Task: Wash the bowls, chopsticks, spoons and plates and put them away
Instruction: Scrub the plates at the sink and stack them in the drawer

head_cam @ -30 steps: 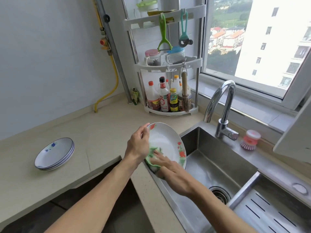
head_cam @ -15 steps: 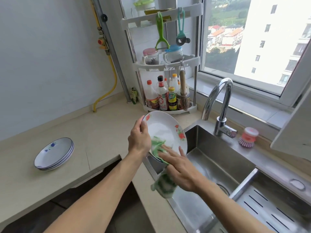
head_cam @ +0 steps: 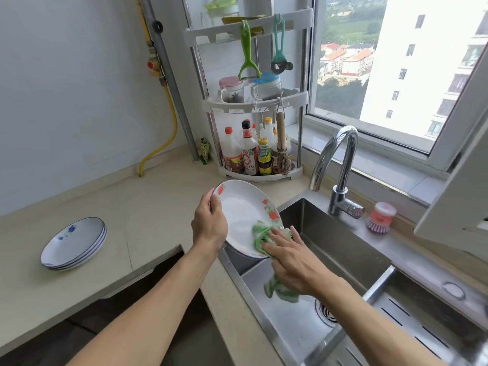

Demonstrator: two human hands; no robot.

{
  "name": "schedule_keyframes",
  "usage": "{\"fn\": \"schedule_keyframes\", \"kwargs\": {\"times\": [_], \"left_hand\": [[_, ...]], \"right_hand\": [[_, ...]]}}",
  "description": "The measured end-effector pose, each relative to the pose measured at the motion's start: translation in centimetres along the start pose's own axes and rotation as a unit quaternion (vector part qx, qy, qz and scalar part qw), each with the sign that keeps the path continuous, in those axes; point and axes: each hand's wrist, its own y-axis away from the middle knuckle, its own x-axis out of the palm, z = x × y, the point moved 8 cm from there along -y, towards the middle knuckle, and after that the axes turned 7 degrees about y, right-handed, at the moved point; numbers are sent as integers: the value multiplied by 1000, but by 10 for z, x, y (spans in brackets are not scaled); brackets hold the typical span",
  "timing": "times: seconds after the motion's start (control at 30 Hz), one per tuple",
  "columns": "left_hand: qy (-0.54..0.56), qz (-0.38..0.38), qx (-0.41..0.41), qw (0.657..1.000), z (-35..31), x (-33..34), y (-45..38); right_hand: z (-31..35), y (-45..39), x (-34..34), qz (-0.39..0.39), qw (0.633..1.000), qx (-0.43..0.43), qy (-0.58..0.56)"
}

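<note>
- The left hand [head_cam: 210, 225] grips the round white ceramic plate with red flower prints [head_cam: 244, 216] by its left rim, thumb on the face and fingers curled behind, so the plate stands tilted with its face open to the wiping hand.
- The plate hangs just over the near-left corner of the stainless steel sink [head_cam: 340, 241], likely so that drips fall into the basin rather than onto the beige stone counter [head_cam: 148, 207].
- The right hand [head_cam: 293, 260], fingers straight and slightly spread, presses the green-and-white dishcloth [head_cam: 260, 232] flat against the plate's lower right face; flat fingers spread the pressure over a wide patch.
- A loose tail of the cloth dangles below that hand's palm, over the basin; how it is gathered under the palm is hidden.
- Far to the left of the gripping hand, a stack of white shallow plates with blue flower prints [head_cam: 74, 243] sits on the counter, well apart from the wet work, whether washed or waiting I cannot tell.
- Beyond the wiping hand stands the curved chrome tap [head_cam: 338, 165], with no water visibly running.
</note>
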Motion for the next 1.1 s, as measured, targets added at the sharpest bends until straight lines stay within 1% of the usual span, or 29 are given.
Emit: {"fn": "schedule_keyframes", "kwargs": {"times": [0.1, 0.17, 0.2, 0.27, 0.3, 0.33, 0.4, 0.47, 0.53, 0.6, 0.67, 0.7, 0.73, 0.77, 0.83, 0.9, 1.0, 1.03, 1.1], "left_hand": [[7, -14, -22, 1000, 7, -4, -6], [-11, 15, -19, 1000, 7, -1, -9], [-20, 38, -14, 999, 7, 1, -10], [-22, 70, -15, 997, 6, 2, -11], [-18, 74, -18, 997, 5, 2, -12], [-15, 65, -21, 998, 5, 1, -13], [-20, 24, -20, 999, 4, -3, -12], [-17, 5, -33, 999, 8, -3, -10], [5, 41, -60, 997, 11, 0, -11], [38, 107, -101, 988, 13, 0, -15], [50, 167, -142, 974, 13, -1, -16], [51, 183, -155, 969, 14, 0, -17], [55, 186, -164, 967, 15, -1, -18], [66, 179, -173, 966, 16, -3, -19], [116, 154, -197, 961, 20, -7, -18], [177, 144, -218, 949, 26, -7, -8], [259, 106, -226, 933, 44, 2, 17], [275, 78, -217, 933, 48, 3, 22], [250, 13, -187, 950, 53, -1, 22]], "right_hand": [[29, 4, 4, -22, 999, -36, -25], [34, 8, 11, -4, 998, -58, -21], [28, 9, 13, 0, 998, -58, -1], [7, 7, 12, 9, 997, -32, 76], [0, 5, 13, 14, 994, -16, 111], [0, 4, 13, 12, 993, -6, 120], [20, -1, 12, -10, 997, -15, 73], [40, -2, 14, -6, 999, -34, 9], [33, -1, 11, -18, 998, -53, 5], [9, 1, 6, -48, 994, -71, 74], [-4, 4, 5, -54, 983, -94, 147], [-3, 5, 4, -63, 977, -117, 166], [2, 5, 0, -88, 970, -141, 178], [10, 6, -6, -126, 961, -158, 187], [19, 5, -22, -197, 946, -152, 208], [26, 1, -32, -232, 936, -133, 227], [41, -2, -33, -256, 928, -117, 244], [45, -3, -31, -256, 931, -109, 237], [47, -4, -23, -230, 943, -106, 217]]}}
